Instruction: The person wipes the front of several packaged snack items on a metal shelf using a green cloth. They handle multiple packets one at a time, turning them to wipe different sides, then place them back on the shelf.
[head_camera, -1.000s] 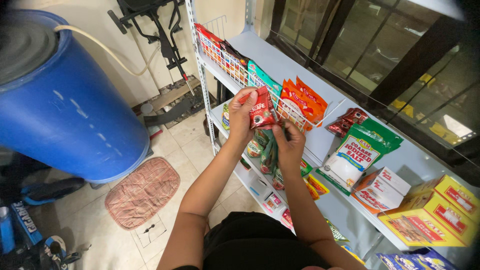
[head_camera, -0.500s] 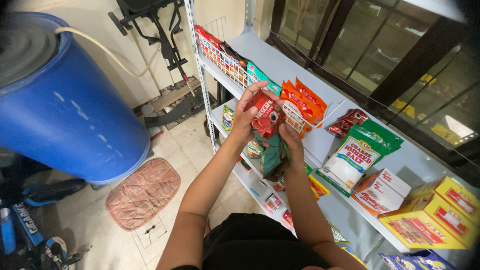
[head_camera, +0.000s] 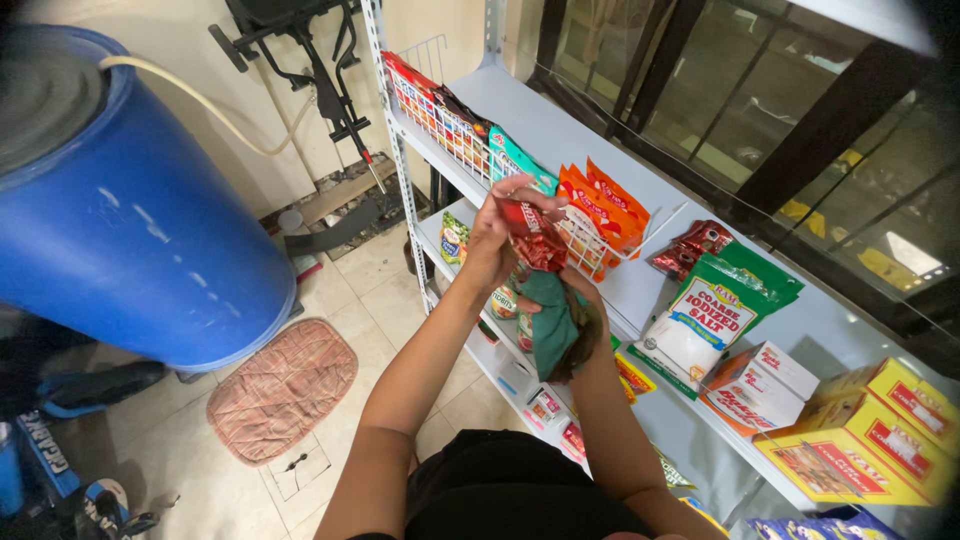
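My left hand (head_camera: 489, 238) grips the top of a strip of red sachets (head_camera: 533, 234) in front of the white wire rack (head_camera: 470, 135) on the pale shelf (head_camera: 600, 150). Below it my right hand (head_camera: 582, 310) holds a bunched strip of green sachets (head_camera: 551, 322) that hangs from the red ones. Both hands are just in front of the orange snack packs (head_camera: 600, 205) in the rack.
On the shelf to the right lie a red sachet strip (head_camera: 690, 245), a green-and-white salt bag (head_camera: 710, 315), a white-and-orange box (head_camera: 765, 385) and yellow boxes (head_camera: 875, 435). A blue barrel (head_camera: 120, 220) stands at left above a pink mat (head_camera: 285, 385). Lower shelves hold small packets (head_camera: 545, 400).
The red sachet strip has folded and dropped lower in my left hand. My right hand has moved down and gathered the green sachets into a bunch.
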